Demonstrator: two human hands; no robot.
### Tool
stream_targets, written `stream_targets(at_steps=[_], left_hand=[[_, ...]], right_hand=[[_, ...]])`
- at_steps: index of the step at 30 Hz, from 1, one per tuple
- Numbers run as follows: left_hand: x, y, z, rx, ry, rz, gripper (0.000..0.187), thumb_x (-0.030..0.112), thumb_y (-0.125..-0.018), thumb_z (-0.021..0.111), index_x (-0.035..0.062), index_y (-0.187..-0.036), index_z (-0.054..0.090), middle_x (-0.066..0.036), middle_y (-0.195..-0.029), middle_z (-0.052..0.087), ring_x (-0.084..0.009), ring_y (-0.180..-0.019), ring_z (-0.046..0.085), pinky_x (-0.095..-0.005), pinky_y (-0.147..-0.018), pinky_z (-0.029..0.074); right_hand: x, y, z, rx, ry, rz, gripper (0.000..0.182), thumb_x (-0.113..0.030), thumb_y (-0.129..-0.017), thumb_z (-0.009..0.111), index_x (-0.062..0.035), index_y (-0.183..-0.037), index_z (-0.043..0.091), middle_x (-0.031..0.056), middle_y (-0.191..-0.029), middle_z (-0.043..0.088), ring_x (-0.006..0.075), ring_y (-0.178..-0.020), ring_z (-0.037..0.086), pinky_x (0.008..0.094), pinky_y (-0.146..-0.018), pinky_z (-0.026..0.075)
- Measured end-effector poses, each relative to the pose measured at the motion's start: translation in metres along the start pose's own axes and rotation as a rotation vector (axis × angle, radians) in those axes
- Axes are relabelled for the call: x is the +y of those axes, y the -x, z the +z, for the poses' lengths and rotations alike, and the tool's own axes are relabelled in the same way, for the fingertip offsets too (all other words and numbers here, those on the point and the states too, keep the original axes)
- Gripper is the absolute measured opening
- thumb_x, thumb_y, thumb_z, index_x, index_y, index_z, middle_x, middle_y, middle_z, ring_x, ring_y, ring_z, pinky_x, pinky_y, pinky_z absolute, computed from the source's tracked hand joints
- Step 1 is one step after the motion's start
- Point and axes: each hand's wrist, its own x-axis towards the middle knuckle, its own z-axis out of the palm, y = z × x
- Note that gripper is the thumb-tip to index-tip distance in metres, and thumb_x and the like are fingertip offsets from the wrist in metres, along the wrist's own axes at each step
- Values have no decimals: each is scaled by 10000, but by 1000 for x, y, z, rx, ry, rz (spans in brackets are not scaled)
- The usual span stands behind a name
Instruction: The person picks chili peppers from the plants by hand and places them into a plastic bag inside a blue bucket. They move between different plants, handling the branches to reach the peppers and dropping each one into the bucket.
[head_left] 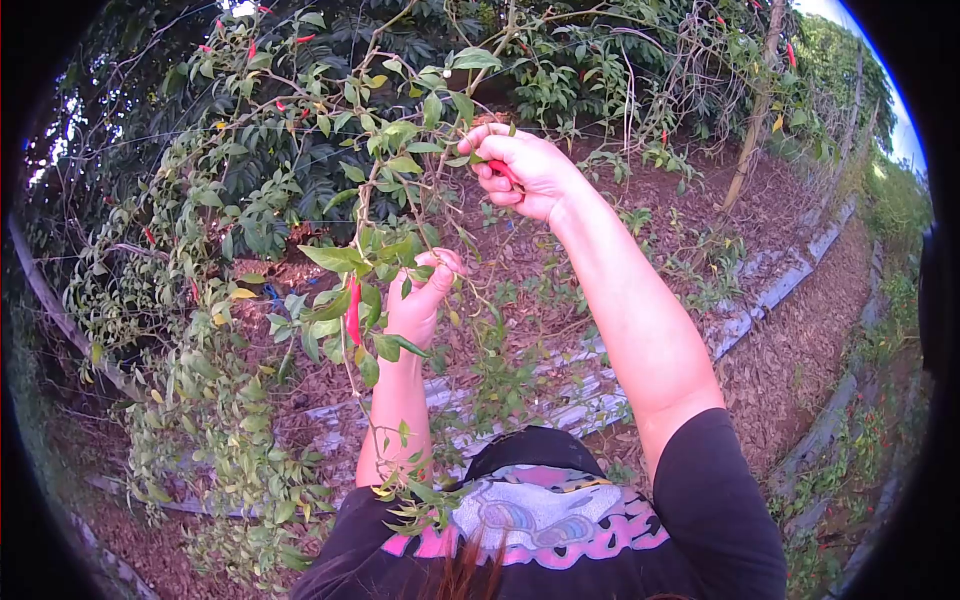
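My right hand (pixel 518 172) is raised at the upper middle, its fingers curled around red chili peppers (pixel 503 172), with thumb and forefinger together beside the plant's stems. Lower and to the left, my left hand (pixel 425 290) is closed at a thin stem, partly behind leaves; what its fingertips hold is hard to make out. A long red chili (pixel 353 311) hangs from the branch just left of my left hand, among green leaves (pixel 340 260).
Leafy chili branches (pixel 210 390) fill the left side, with small red chilies higher up. A wooden post (pixel 757 110) stands at the upper right. Strips of plastic sheeting (pixel 790 285) lie on the ground among dry leaves. Thin strings cross the top.
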Motion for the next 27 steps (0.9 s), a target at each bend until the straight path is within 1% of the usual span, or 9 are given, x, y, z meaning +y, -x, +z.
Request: stream_targets(at_steps=[9,12,14,16,18,20,21,24,27], left_hand=[[2,2,4,-27,-29,-4,85,147,-886,556,72,-845,556,-39,-852,516,-175,-856,477,-323,-816,356],[-1,3,2,-24,-77,-10,70,140,-884,557,85,-841,555,-34,-856,513,-176,-859,473,-330,-823,358],[1,4,3,2,6,-2,60,131,-880,559,91,-836,552,-30,-860,510,-174,-860,467,-335,-829,361],[3,4,4,16,55,5,53,123,-876,562,97,-832,549,-26,-862,505,-173,-861,461,-341,-835,362],[4,4,3,19,77,13,49,117,-872,566,101,-830,545,-21,-862,500,-171,-861,455,-346,-840,363],[4,4,1,-8,77,17,37,108,-871,566,97,-856,533,-20,-861,489,-168,-867,457,-341,-850,352],[5,5,-1,-1,103,-33,41,109,-872,564,93,-873,526,-23,-872,485,-170,-878,461,-339,-855,348],[4,1,-11,-34,121,-66,72,103,-861,569,86,-912,522,-35,-905,490,-202,-924,483,-382,-917,356],[7,-3,-25,-76,103,-83,124,152,-841,610,90,-920,537,-26,-928,499,-205,-978,485,-463,-1017,299]], right_hand=[[10,1,3,76,4,-57,97,-20,-819,473,-64,-844,557,16,-629,485,55,-461,394,201,-378,279],[13,3,3,119,33,-89,117,-36,-839,484,-58,-917,568,15,-643,499,52,-475,408,197,-379,276],[10,13,4,85,-19,-132,147,-58,-858,495,-51,-987,563,11,-656,504,50,-480,413,191,-380,273],[5,34,3,33,-56,-197,225,-105,-884,518,-34,-1097,539,1,-677,506,48,-487,415,185,-380,275],[3,71,-5,-52,-167,-213,206,-121,-890,519,-24,-1070,543,-5,-684,499,48,-487,413,186,-377,283],[12,119,-16,-39,-302,-185,194,-130,-900,508,-23,-1058,541,-8,-679,482,49,-488,403,189,-372,287],[24,144,-28,-63,-381,-169,184,-136,-907,495,-22,-1047,536,-3,-678,467,52,-490,392,188,-371,287],[78,220,-74,97,-482,-114,178,-136,-906,494,-27,-1040,534,4,-680,462,59,-492,384,191,-373,293],[157,306,-119,466,-628,-67,159,-131,-887,511,-46,-1017,542,12,-684,477,103,-532,450,212,-392,328]])
